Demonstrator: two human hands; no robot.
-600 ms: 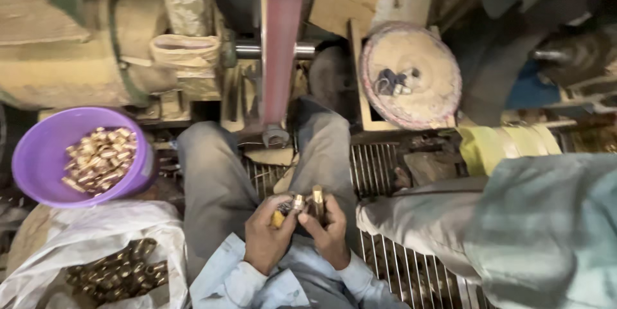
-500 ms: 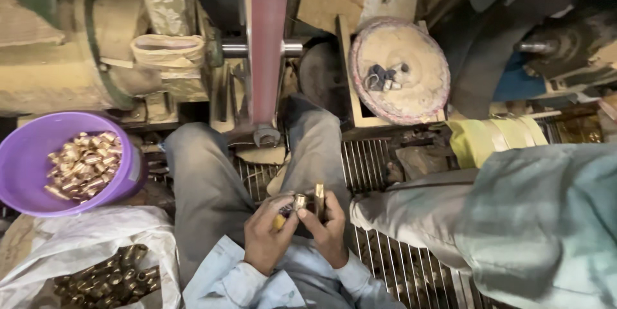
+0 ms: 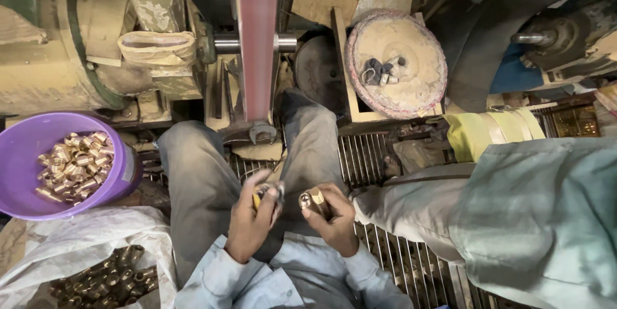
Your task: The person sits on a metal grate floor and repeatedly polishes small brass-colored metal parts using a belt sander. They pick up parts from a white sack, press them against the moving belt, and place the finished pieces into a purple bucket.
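The hands have drawn slightly apart. Left hand pinches a small brass fitting; right hand pinches a brass tube over the lap. Fitting step, seemingly; next needs alignment. Purple bowl at nine o'clock.

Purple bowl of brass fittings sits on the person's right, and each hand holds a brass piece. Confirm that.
Wrong side: the head view shows the purple bowl on the person's left. Left hand and right hand each hold a brass piece, as stated.
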